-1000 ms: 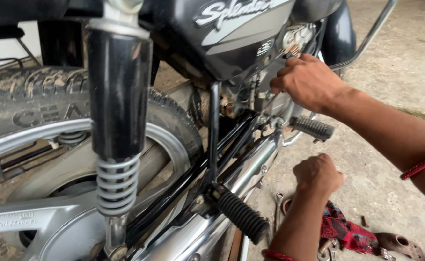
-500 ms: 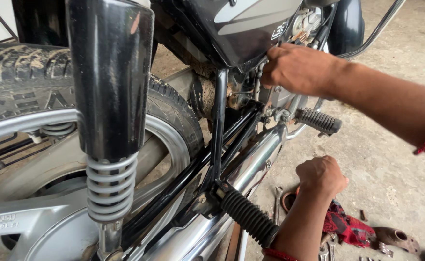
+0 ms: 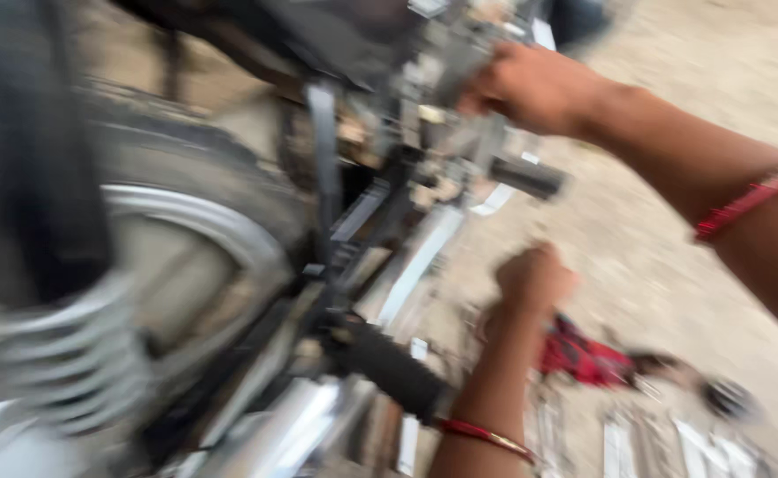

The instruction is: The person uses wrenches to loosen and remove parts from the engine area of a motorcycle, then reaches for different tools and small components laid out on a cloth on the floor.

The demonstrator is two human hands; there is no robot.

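Observation:
The view is heavily blurred. My right hand (image 3: 535, 88) reaches in from the right, fingers curled against the motorcycle's frame (image 3: 323, 150) just under the dark side panel; what it grips is hidden. A red thread circles that wrist. My left hand (image 3: 535, 279) is lower down, closed in a fist beside the silver exhaust pipe (image 3: 415, 265), with a red bangle on its forearm. Nothing shows in the fist. A black rubber footpeg (image 3: 526, 177) sticks out just below my right hand.
The rear tyre and silver rim (image 3: 203, 212) fill the left. A shock absorber spring (image 3: 70, 354) is at near left. A second black footpeg (image 3: 398, 372) juts out low in the middle. A red cloth (image 3: 584, 358) and metal tools (image 3: 672, 443) lie on the concrete floor.
The view has swung and blurred, with the motorcycle shifting left. My right hand stays at the frame under the side panel; my left fist sits slightly higher in view.

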